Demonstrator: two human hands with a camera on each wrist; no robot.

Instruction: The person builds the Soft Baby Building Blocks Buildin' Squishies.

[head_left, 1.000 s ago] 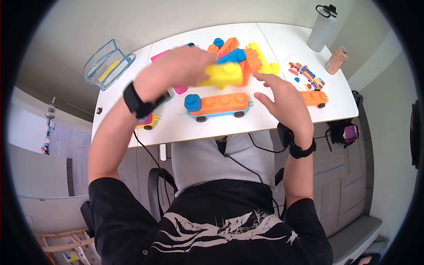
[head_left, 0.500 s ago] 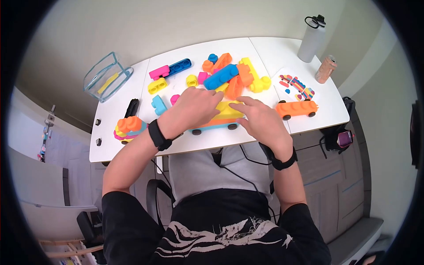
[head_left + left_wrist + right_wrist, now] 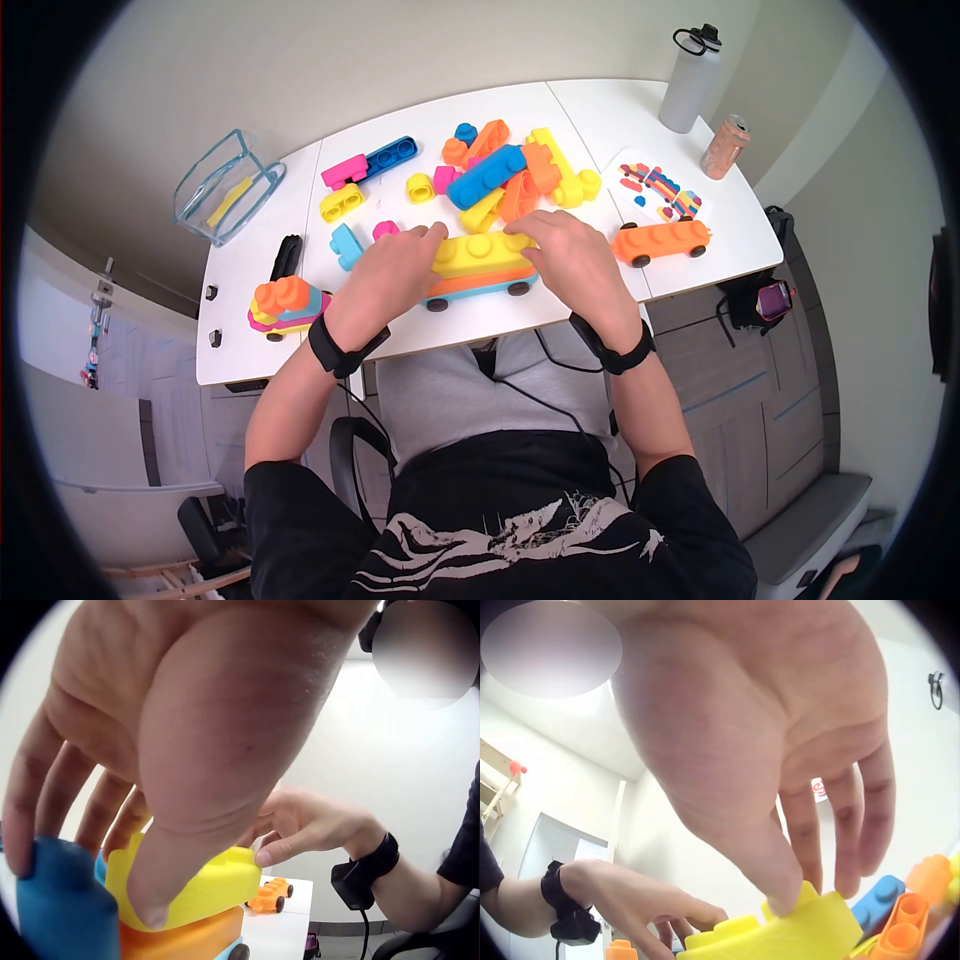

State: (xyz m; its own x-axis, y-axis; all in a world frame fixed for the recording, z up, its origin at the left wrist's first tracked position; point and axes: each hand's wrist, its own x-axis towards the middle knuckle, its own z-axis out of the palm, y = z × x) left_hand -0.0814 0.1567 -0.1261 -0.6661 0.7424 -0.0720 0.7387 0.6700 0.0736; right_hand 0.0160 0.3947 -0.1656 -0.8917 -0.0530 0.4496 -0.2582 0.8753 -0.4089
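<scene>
A long yellow block (image 3: 482,251) lies on top of an orange block (image 3: 184,939), which sits on a light-blue wheeled base (image 3: 482,287). My left hand (image 3: 383,280) grips the yellow block's left end, its thumb pressed along the near side and its fingers reaching behind. At the right end, my right hand (image 3: 582,268) pinches the same block, with the thumb near its top edge. A blue block (image 3: 66,904) stands beside the yellow one at the left, under my left fingertips; my hand hides it in the head view.
Behind the hands is a pile of loose blocks, topped by a blue block (image 3: 487,176). An orange wheeled car (image 3: 662,242) stands to the right, a small block car (image 3: 287,301) to the left. A picture sheet (image 3: 640,205), can (image 3: 725,150) and bottle (image 3: 690,92) are at the back right.
My left hand has brought the yellow block down onto the orange block. My right hand has moved in from the right and taken hold of the yellow block's right end.
</scene>
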